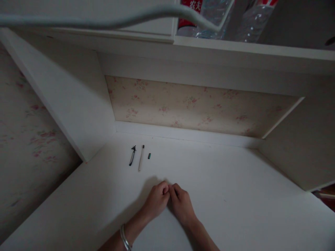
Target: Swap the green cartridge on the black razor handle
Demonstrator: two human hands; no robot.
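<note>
My left hand (158, 198) is curled into a fist on the white desktop, a silver bangle on its wrist. Against it rests my right hand (181, 202), also closed, the thumbs and forefingers of the two meeting. Nothing shows in either hand. Beyond the left hand lies a pale toothbrush (141, 158) with a dark head pointing away from me. To its left is a dark razor-like tool (133, 155) with a slim handle. On the toothbrush's right sits a small black and green block (149, 156), too small to identify.
White side panels (62, 90) close in the desk (230, 195) at left and right, with floral wallpaper (188, 104) at the back. Overhead, a shelf (235, 47) holds clear plastic bottles (253, 22) with red labels. A pale curved bar (104, 21) crosses the top of the view.
</note>
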